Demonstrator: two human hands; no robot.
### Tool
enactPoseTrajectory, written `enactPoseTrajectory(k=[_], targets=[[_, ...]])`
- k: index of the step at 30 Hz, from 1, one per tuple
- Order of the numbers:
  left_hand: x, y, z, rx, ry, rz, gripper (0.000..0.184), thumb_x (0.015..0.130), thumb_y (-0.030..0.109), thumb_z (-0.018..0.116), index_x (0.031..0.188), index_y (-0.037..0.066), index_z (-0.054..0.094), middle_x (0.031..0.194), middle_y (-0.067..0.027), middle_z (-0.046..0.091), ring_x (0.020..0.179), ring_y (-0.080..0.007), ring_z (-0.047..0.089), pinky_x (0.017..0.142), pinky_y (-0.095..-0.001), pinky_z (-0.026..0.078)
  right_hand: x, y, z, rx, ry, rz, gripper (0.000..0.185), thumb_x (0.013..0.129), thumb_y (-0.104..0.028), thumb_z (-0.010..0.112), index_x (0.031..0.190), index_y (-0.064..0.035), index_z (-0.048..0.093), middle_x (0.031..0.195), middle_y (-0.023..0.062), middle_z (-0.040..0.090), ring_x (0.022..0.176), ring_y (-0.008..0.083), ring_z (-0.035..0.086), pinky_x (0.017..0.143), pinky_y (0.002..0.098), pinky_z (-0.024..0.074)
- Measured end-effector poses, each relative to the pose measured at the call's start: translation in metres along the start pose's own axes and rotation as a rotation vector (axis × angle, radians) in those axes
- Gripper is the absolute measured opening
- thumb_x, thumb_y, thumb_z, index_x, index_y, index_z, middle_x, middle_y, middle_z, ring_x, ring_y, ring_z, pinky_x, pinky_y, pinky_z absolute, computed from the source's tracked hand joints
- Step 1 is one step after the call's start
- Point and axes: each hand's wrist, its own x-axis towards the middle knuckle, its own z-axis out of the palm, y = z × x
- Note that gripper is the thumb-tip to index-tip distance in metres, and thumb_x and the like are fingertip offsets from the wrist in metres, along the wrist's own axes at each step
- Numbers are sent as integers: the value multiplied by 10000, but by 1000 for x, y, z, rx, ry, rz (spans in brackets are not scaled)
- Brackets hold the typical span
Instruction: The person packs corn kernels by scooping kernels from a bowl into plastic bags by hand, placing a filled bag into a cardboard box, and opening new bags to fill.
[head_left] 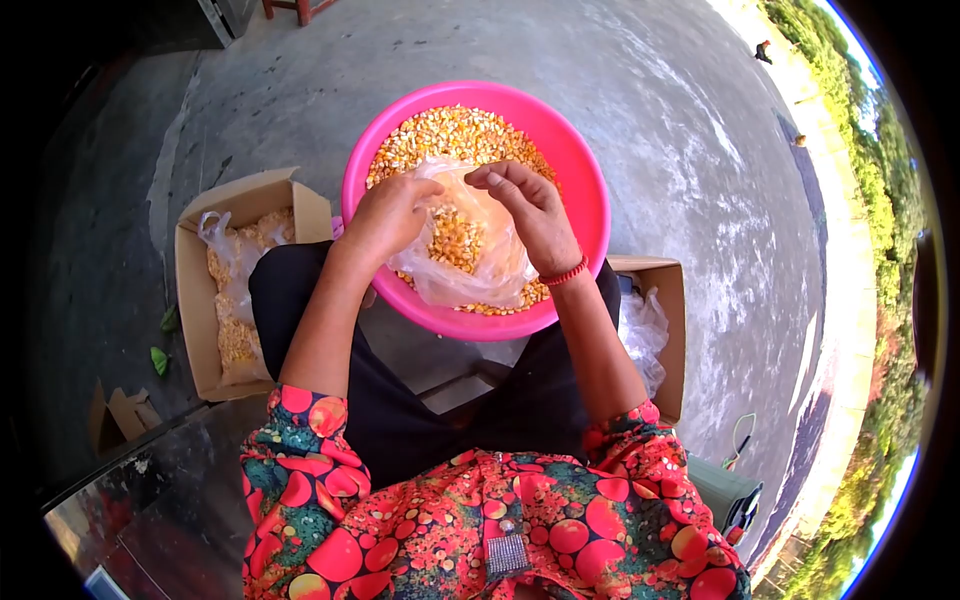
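Note:
A pink basin (590, 190) of yellow corn kernels (465, 130) is in front of my knees. Inside it a clear plastic bag (505, 275) lies on the kernels, its mouth spread and more corn showing within. My left hand (392, 218) holds the left side of the bag's mouth, fingers curled over the plastic. At the opposite side, my right hand (535, 215), with a red bracelet at the wrist, pinches the bag's upper rim between thumb and fingertips. Some of the left fingers are hidden behind the hand.
To the left stands an open cardboard box (195, 310) with bagged pale, grainy pieces. Another cardboard box (670, 330) at the right holds white plastic bags (643, 335). A green leaf (159, 360) lies on the concrete floor (690, 130). Part of a red stool (300, 8) shows at the top.

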Motion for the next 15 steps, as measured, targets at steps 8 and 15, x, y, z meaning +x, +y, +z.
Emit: enactPoseTrajectory(k=[8,15], targets=[[1,3,-1,-28,-19,-20,347,719,-7,562,1054,39,640,959,-235,623,928,-341,611,839,-374,466,13,79,-81,-736,360,-68,170,857,-86,530,1009,-48,598,951,90,621,918,227,595,821,308,453],[1,1,1,-20,-31,3,341,725,3,568,1053,59,644,968,-230,620,929,-347,606,840,-379,461,-6,208,-99,-648,131,20,333,816,-221,541,1132,-121,571,1092,145,588,1021,282,555,867,385,451]])
